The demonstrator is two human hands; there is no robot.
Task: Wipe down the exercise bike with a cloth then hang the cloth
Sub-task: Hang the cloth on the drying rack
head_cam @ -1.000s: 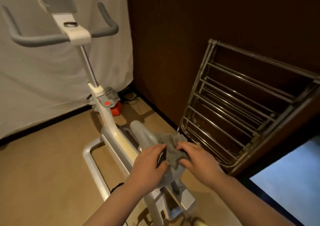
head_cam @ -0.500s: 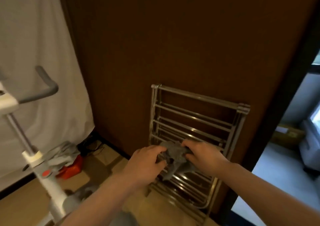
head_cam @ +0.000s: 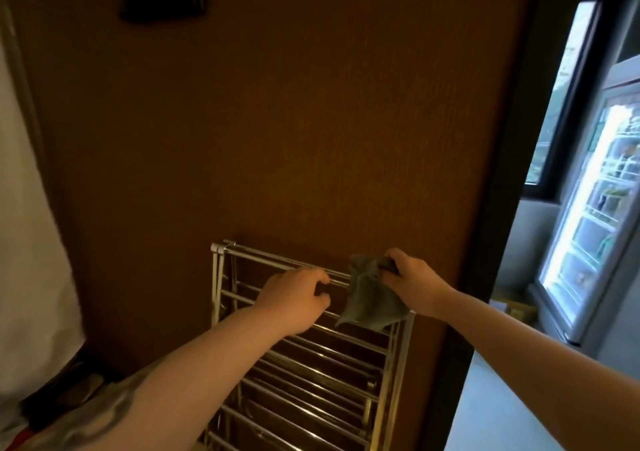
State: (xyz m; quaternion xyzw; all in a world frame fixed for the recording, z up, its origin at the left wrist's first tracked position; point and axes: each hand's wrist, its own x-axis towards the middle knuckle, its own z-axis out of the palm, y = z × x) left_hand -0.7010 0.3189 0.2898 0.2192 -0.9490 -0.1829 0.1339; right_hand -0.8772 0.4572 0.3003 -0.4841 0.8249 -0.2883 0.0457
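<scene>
The right hand (head_cam: 412, 282) pinches the grey cloth (head_cam: 369, 298) over the drying rack (head_cam: 311, 357) top rail; the left hand (head_cam: 294, 298) hovers beside, fingers loosely curled, empty.

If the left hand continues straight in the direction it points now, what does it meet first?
Probably the top rails of the drying rack, just beyond the left hand; whether it already touches them is unclear.

The drying rack (head_cam: 304, 353) leans against the wall panel (head_cam: 277, 121). The cloth (head_cam: 369, 298) hangs over the rack's top rails near their right end, with the right hand (head_cam: 408, 279) on its upper edge. The left hand (head_cam: 294, 298) sits at the top rails left of the cloth, possibly touching one. A curtain (head_cam: 31, 242) hangs left of the rack; a lit cabinet (head_cam: 595, 215) stands well to its right.
</scene>
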